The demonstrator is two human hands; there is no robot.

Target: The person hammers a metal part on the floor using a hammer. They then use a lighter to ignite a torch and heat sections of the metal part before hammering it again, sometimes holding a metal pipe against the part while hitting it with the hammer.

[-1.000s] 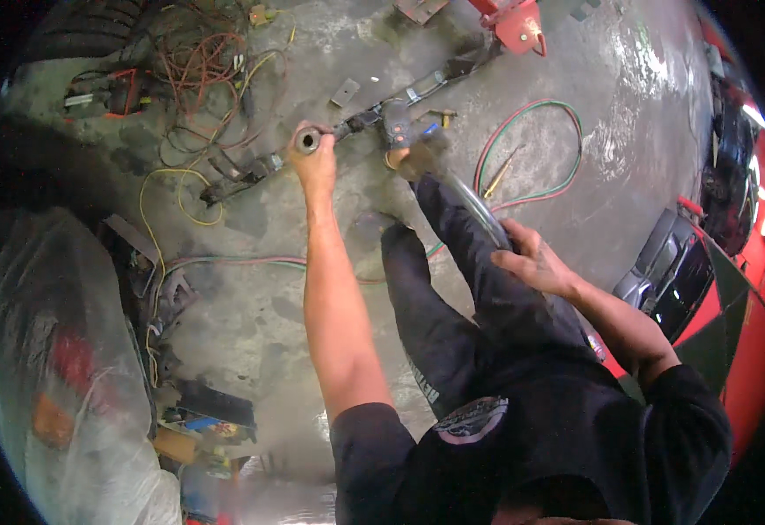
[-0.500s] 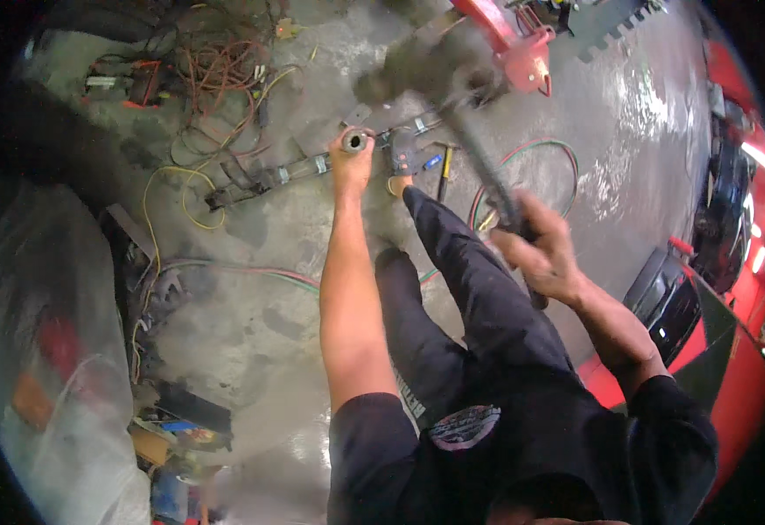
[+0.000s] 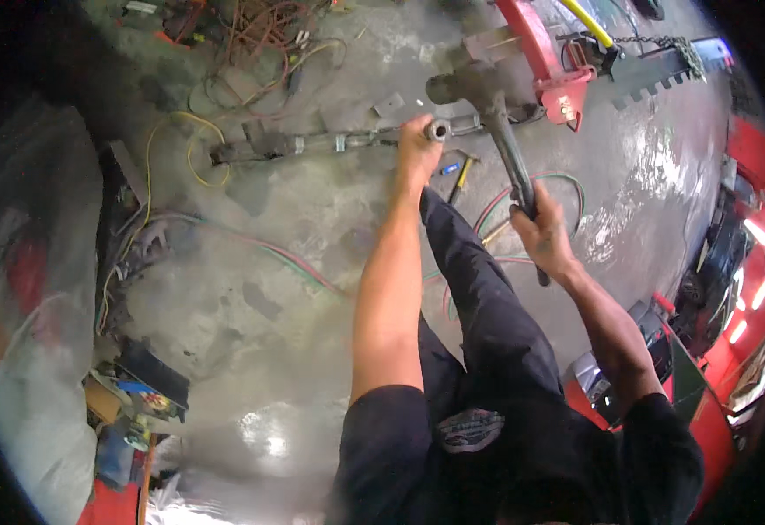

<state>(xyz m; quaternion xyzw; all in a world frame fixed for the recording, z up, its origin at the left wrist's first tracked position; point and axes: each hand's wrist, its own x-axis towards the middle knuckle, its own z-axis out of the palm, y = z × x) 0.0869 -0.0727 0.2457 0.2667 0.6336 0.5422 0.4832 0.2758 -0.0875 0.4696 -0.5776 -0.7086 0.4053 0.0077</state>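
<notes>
My left hand is closed around a metal tube, whose round hollow end faces up. Under that hand lies a long metal bar with lighter bands, stretched across the floor; whether the tube touches it is hidden. In my right hand is the handle of a sledgehammer. Its heavy head is raised, slightly blurred, to the right of the tube and farther away. A smaller hammer with a yellow handle and a small blue item lie near my left hand.
A red steel frame with a toothed dark plate stands at the far right. Red and green hoses loop over the concrete. Tangled orange cords lie far left. Clear plastic sheeting hangs at left.
The sledgehammer, strongly blurred before, now shows more sharply. The whole view has shifted, with my left hand and the tube farther right in the picture. A foot beside the bar is no longer visible.
</notes>
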